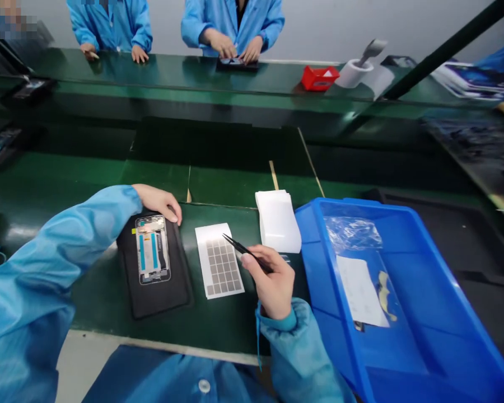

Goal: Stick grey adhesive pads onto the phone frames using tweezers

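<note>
black mat [180,291] on the green counter [103,308], and there sits the phone frame [152,249], stiff but delicate by the look, best taken by its edges. the left hand [157,202] lies open on the mat's top edge, just beside it. the right hand [269,282] pinches tweezers [246,253] narrow, tips over a sheet of small grey pads [219,260], thin, light pieces, likely fiddly to lift except by a corner.

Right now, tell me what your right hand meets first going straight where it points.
Likely the white sheet of grey pads, under the tweezers in the right hand; height is unclear.
</note>
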A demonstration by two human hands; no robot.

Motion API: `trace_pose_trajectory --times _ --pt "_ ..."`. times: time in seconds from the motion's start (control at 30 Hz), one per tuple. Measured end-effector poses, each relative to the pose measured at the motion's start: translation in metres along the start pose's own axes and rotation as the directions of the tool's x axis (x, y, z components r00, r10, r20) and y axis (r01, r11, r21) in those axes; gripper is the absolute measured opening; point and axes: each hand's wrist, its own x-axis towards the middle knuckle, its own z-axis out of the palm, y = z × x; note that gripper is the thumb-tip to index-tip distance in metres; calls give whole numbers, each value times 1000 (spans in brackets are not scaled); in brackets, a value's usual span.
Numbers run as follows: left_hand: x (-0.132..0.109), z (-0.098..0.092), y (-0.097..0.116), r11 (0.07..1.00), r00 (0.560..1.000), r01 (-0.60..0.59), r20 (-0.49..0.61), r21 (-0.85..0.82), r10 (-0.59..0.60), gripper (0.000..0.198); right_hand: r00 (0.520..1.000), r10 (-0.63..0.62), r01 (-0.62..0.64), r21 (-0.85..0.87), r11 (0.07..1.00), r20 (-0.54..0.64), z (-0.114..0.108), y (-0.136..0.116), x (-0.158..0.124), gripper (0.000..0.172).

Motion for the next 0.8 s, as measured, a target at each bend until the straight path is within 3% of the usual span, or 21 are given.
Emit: trace_pose_trajectory --times 0.07,0.13,0.23,0.3,0.4,0.47,0.57,0.7,0.8 --pt "12 14 12 972 997 -76 17 223 74 12 999 21 -21 -11 1000 -35 1 9 2 22" --pt "18 30 19 884 970 -103 -152 456 192 18 998 44 -44 3 999 -55 1 16 4 24" --pt "20 65 23 742 835 -58 -375 668 403 28 995 100 -100 114 988 4 2 20 6 23" --pt "21 95 23 674 794 -47 -382 737 473 31 985 135 -155 216 964 103 1 18 4 23" --pt "28 138 16 593 786 -52 -333 803 521 37 964 141 -195 239 951 226 -3 13 -3 20" --pt "36 155 10 546 778 -91 -284 833 561 50 955 103 -161 196 967 277 -7 11 -9 22" --pt "45 159 2 510 759 -140 -240 849 606 63 931 59 -111 123 986 361 -12 13 -17 23" --pt "43 151 0 463 722 -173 -208 869 660 57 907 101 -93 -41 995 408 -12 20 -26 14" --pt "38 157 -1 438 740 -193 -162 878 652 50 920 88 -47 -114 992 382 -8 26 -31 16"
